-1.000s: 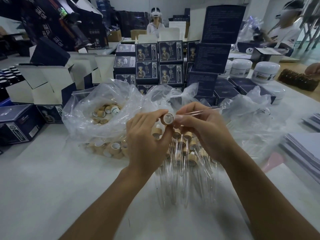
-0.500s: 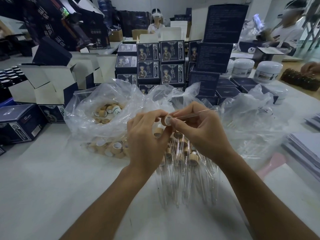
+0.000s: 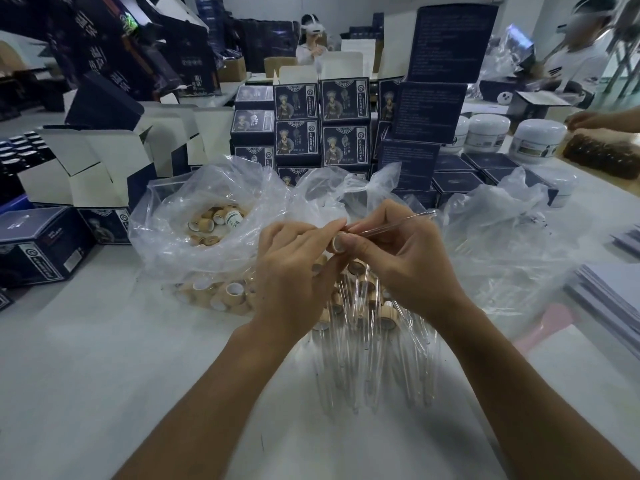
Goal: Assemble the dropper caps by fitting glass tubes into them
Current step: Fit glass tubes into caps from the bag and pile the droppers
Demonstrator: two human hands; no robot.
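Halfway done: left hand (image 3: pixel 294 271) grip pinching cap (image 3: pixel 337 244), right hand (image 3: pixel 405 261) grip pushing glass tube (image 3: pixel 391 223) in; finished droppers (image 3: pixel 363 317) piled on desk (image 3: pixel 104 375), many loose caps (image 3: pixel 214 223) left.

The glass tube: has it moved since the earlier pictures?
Yes. The glass tube has slid left into the cap, away from the plastic bag on the right.

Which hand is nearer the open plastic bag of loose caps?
Left. The left hand sits right beside the plastic bag of loose caps, just to its right; the right hand is farther right, beyond the left.
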